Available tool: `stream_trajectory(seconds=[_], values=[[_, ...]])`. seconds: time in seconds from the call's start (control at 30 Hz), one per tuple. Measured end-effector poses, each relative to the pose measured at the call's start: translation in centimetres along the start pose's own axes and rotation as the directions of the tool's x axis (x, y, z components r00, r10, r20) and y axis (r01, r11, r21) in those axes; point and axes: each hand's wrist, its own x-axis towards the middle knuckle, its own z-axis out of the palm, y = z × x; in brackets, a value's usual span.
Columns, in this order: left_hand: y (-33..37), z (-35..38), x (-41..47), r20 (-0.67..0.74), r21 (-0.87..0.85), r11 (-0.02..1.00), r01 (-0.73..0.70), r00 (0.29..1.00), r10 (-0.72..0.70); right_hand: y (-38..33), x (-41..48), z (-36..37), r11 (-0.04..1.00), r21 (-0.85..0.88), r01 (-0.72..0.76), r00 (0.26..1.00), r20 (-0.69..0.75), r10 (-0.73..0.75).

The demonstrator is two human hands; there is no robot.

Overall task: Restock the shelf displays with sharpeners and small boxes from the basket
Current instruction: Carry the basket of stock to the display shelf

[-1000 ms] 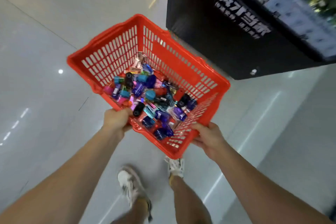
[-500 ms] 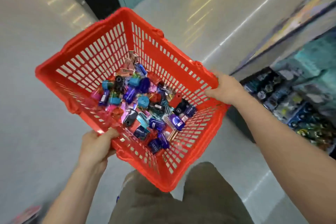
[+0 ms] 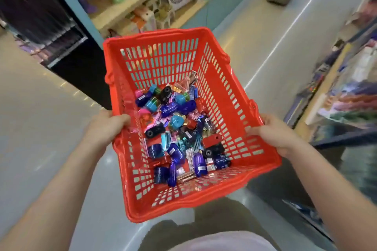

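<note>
Half a second ago the red basket [image 3: 183, 206] sat corner-on; now it is nearly square to the view. The right grip [image 3: 275, 134] has moved from the far right rim to the near right rim, while the left grip [image 3: 106, 126] stays on the left rim. Both curl tight over the edges and hold the basket above the floor [image 3: 40, 128]. Sharpeners [image 3: 179, 124] and small boxes [image 3: 184, 85] lie heaped on its bottom. Beyond it now stands a pale wooden shelf [image 3: 126, 9] of small fans. A black display [image 3: 67, 47] is far left and a blurred stocked shelf [image 3: 336, 91] is right. The basket is glossy slotted plastic. The sharpeners are rounded and come in translucent blue, teal, pink and black.
</note>
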Motion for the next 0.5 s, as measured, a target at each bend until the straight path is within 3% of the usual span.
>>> stream_trajectory(seconds=[0.13, 0.3, 0.5], values=[[9.1, 3.2, 8.0, 0.184, -0.038, 0.998, 0.049, 0.982, -0.041, -6.5, 4.9, -4.3, 0.999, 0.045, 0.024, 0.99, -0.139, -0.018], [20.5, 8.1, 17.2, 0.432, -0.101, 0.987, 0.121, 0.9, -0.066, -14.3, 11.9, -11.1, 0.997, 0.025, 0.078, 0.956, -0.286, -0.067], [34.4, 17.4, 28.5, 0.525, -0.07, 0.997, 0.034, 0.851, 0.008, -23.6, 21.7, -21.6, 0.987, -0.161, 0.027, 0.889, -0.447, -0.098]])
